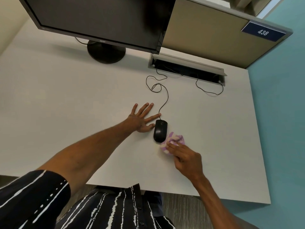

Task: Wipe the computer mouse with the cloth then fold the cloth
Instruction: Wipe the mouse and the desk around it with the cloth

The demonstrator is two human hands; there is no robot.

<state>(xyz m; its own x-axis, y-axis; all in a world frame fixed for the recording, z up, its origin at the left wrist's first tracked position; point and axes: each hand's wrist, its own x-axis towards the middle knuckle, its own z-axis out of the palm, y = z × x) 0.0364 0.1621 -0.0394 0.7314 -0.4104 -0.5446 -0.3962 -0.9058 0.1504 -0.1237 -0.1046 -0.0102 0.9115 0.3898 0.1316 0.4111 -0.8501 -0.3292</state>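
From the head cam, your left hand (pixel 142 119) is spread flat on the white counter (pixel 66 104), thumb touching the black mouse (pixel 160 131) on its left side. Your right hand (pixel 186 158) has its fingers pressed onto the bunched purple-and-white cloth (pixel 173 140), which sits on the counter right against the mouse's near right side.

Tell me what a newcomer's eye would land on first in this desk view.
First, the black computer mouse mid-desk, with the left hand spread flat on the white desk just to its left, thumb at its side. Next, the bunched purple-and-white cloth at the mouse's right, pinched by the right hand. Behind, a dark Acer monitor fills the top left.
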